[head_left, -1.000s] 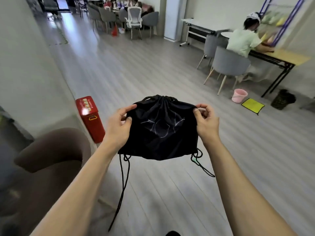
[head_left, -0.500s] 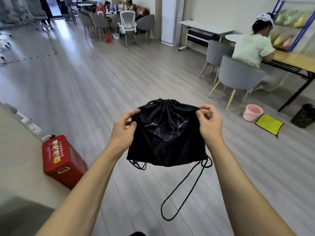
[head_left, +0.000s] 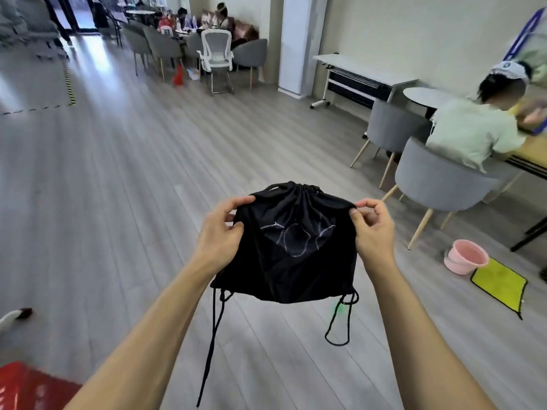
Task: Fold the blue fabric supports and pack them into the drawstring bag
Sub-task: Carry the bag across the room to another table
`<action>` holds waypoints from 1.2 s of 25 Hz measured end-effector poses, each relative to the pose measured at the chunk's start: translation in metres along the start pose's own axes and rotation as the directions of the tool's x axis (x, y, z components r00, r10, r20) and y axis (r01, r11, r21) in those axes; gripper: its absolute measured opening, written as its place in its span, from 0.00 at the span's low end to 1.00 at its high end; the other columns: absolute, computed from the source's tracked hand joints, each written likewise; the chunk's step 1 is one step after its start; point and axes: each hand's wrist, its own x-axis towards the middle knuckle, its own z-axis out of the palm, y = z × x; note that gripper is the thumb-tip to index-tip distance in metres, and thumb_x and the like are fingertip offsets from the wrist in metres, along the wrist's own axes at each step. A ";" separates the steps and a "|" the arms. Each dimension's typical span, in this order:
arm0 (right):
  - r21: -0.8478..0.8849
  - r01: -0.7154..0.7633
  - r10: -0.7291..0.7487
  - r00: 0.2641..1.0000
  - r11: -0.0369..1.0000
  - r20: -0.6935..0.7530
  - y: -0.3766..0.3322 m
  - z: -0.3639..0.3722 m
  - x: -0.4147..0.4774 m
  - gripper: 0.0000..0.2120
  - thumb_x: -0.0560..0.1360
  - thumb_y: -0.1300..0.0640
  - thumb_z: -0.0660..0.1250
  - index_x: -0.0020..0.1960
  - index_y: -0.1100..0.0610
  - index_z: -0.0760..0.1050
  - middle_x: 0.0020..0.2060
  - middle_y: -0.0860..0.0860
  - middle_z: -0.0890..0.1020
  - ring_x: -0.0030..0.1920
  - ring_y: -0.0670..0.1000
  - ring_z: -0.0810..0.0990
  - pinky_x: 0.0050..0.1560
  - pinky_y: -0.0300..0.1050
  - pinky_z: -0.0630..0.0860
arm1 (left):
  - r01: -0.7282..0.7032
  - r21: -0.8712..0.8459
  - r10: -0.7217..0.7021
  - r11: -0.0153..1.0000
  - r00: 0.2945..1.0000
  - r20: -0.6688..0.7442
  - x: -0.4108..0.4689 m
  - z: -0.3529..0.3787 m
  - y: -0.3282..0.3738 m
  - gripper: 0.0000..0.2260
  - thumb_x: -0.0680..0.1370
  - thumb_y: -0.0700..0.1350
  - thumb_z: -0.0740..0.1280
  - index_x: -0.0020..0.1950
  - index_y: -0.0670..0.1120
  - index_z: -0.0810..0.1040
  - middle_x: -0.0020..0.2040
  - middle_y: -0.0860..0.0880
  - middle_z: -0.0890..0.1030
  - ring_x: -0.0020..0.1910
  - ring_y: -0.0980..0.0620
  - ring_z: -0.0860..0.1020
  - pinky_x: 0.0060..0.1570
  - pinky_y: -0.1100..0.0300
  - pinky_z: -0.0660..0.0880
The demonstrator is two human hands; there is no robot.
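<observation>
A black drawstring bag [head_left: 291, 247] with a faint white outline print hangs in the air in front of me, its mouth cinched shut at the top. My left hand [head_left: 220, 232] pinches the bag's upper left corner. My right hand [head_left: 371, 229] pinches the upper right corner. Black cords [head_left: 213, 344] dangle from both lower corners, a long one on the left and a short loop on the right. No blue fabric supports show; whatever is inside the bag is hidden.
Grey plank floor stretches ahead. A person sits on a grey chair [head_left: 438, 182] at a table on the right. A pink bucket [head_left: 466, 255] and yellow cloth [head_left: 498, 284] lie on the floor nearby. A red box [head_left: 26, 386] is at lower left. More chairs and tables stand far back.
My view has swung to the right, so the red box slid to the lower left corner and the wall left the frame. Both hands keep their grip on the bag; the cords swing.
</observation>
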 end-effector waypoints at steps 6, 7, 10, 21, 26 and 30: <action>-0.024 0.044 -0.045 0.997 0.999 -0.059 0.038 0.067 0.247 0.12 0.79 0.63 0.67 0.45 0.46 0.75 0.35 0.52 0.80 0.36 0.52 0.76 0.41 0.49 0.73 | -0.003 -0.018 0.004 1.000 0.999 0.046 0.266 0.067 -0.008 0.29 0.76 0.29 0.59 0.61 0.62 0.80 0.53 0.54 0.83 0.52 0.51 0.82 0.53 0.47 0.82; -0.024 0.064 -0.065 0.996 0.998 -0.058 0.047 0.079 0.290 0.12 0.79 0.63 0.67 0.45 0.46 0.76 0.36 0.52 0.80 0.37 0.50 0.76 0.42 0.48 0.73 | -0.012 -0.035 0.014 0.999 0.999 0.046 0.309 0.081 -0.011 0.28 0.76 0.29 0.59 0.62 0.61 0.80 0.53 0.53 0.83 0.52 0.49 0.82 0.53 0.47 0.82; -0.028 0.071 -0.072 0.997 0.997 -0.033 0.083 0.113 0.432 0.13 0.79 0.64 0.67 0.46 0.45 0.76 0.35 0.49 0.80 0.36 0.48 0.76 0.43 0.46 0.73 | 0.000 -0.027 0.000 1.000 1.000 0.015 0.448 0.126 -0.025 0.29 0.76 0.29 0.59 0.63 0.60 0.79 0.51 0.50 0.83 0.50 0.47 0.83 0.51 0.47 0.82; -0.067 0.085 -0.084 0.996 0.994 0.013 0.157 0.271 0.887 0.08 0.80 0.65 0.66 0.51 0.53 0.79 0.38 0.47 0.83 0.38 0.44 0.80 0.43 0.37 0.76 | -0.041 -0.041 0.042 0.998 0.999 0.021 0.931 0.227 -0.075 0.30 0.75 0.27 0.59 0.65 0.58 0.78 0.57 0.49 0.82 0.52 0.50 0.82 0.50 0.56 0.82; -0.077 0.071 -0.075 0.996 0.995 -0.053 0.199 0.346 1.090 0.09 0.80 0.65 0.66 0.51 0.52 0.79 0.42 0.52 0.83 0.42 0.47 0.82 0.48 0.43 0.77 | -0.044 -0.084 0.054 0.995 0.991 0.119 1.162 0.267 -0.109 0.31 0.76 0.28 0.58 0.64 0.61 0.78 0.59 0.47 0.81 0.52 0.48 0.82 0.54 0.48 0.82; -0.089 0.037 -0.046 0.994 0.995 -0.101 0.221 0.399 1.240 0.07 0.80 0.65 0.66 0.52 0.55 0.79 0.41 0.52 0.83 0.40 0.45 0.81 0.45 0.40 0.78 | -0.025 -0.085 0.037 0.996 0.989 0.144 1.331 0.302 -0.119 0.31 0.76 0.27 0.58 0.64 0.60 0.79 0.59 0.45 0.81 0.51 0.46 0.83 0.50 0.55 0.81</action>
